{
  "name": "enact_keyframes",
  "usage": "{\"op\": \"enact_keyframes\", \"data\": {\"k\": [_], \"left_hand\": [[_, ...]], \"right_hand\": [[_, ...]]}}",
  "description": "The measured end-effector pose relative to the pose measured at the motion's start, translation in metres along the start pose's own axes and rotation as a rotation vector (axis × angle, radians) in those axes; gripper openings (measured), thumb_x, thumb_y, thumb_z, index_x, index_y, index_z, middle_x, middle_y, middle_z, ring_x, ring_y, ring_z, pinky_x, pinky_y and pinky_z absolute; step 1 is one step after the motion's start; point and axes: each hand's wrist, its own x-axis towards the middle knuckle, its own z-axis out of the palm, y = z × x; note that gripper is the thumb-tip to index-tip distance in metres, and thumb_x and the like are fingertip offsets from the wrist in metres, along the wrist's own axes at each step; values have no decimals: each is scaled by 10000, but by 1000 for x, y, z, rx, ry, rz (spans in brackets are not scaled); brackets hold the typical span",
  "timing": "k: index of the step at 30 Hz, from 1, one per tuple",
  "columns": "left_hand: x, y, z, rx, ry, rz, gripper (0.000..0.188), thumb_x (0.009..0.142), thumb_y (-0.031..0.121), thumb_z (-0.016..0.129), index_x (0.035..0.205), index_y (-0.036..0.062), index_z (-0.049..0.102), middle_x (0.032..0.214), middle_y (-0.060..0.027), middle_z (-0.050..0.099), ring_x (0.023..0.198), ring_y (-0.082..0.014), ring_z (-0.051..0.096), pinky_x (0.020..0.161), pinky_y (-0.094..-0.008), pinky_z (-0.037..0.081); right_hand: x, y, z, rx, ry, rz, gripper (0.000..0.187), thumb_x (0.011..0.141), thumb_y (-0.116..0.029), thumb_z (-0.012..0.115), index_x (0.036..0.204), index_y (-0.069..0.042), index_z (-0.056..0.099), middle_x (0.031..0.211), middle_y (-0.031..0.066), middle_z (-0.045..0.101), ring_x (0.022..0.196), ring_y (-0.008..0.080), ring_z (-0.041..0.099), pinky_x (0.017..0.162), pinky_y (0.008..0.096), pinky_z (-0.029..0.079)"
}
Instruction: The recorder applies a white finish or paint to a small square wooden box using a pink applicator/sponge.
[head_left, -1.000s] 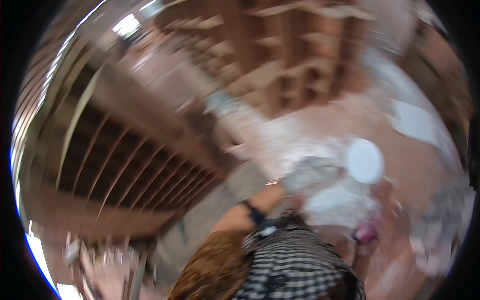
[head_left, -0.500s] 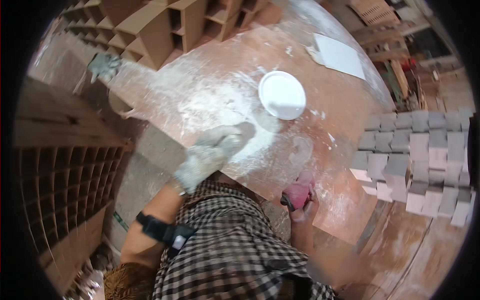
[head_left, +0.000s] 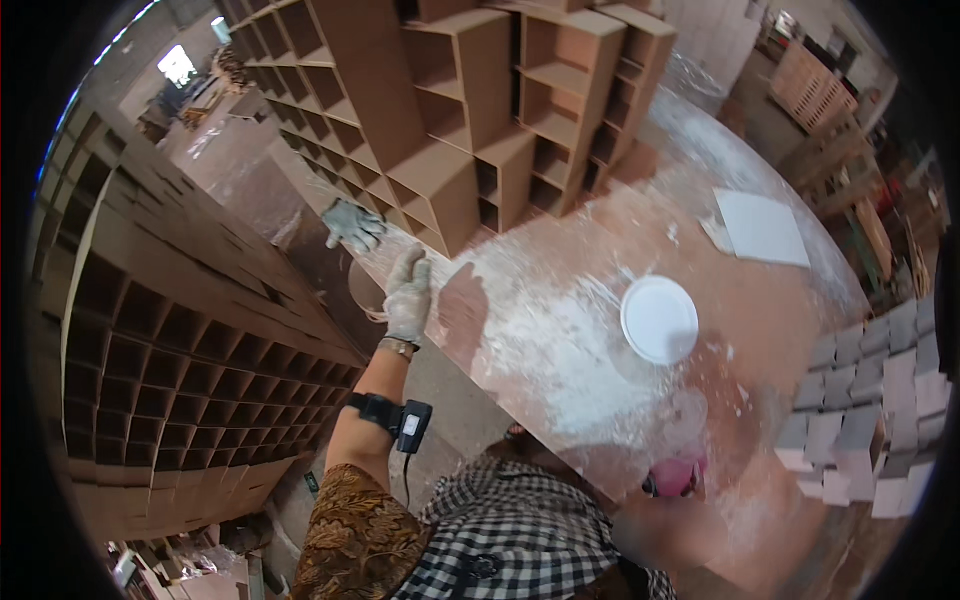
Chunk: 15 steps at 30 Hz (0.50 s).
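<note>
My left hand (head_left: pixel 407 300), in a whitish work glove, is raised over the table's left edge with its fingers stretched up and nothing visible in them. It is near the lower corner of a stack of brown board compartment boxes (head_left: pixel 455 200). A loose grey glove (head_left: pixel 353 226) lies on the edge just beyond it. At the lower right, my right hand (head_left: pixel 690 488) is closed around a pink rounded thing (head_left: pixel 677 472) with a dark part; its exact kind is unclear. A white round lid or shallow tub (head_left: pixel 659 320) sits on the powder-dusted table (head_left: pixel 560 340).
Another bank of brown compartments (head_left: pixel 200 370) stands at the left. Grey and whitish blocks (head_left: pixel 850 430) are stacked at the right. A white sheet (head_left: pixel 762 226) lies on the far right of the table, with a wooden pallet (head_left: pixel 810 85) beyond.
My left hand has reached forward and left, from above the powder toward the boxes. The view has swung left and up; the pink thing stays in my right hand.
</note>
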Motion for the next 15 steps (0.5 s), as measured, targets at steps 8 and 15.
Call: {"op": "enact_keyframes", "data": {"k": [8,15], "left_hand": [[67,10,41,-211,134,-448,415,870,404,555,928,-6,587,673,-50,532,577,-171,487,563,-317,407],[106,-62,39,-132,-137,-600,354,873,351,495,894,16,606,715,-91,596,593,-199,568,509,-321,429]], "right_hand": [[2,-11,11,81,19,110,323,867,-273,519,1096,-46,498,914,120,580,764,275,586,622,415,507],[18,-11,16,217,166,113,305,852,-207,541,1105,-42,502,971,114,574,848,268,574,702,429,504]]}}
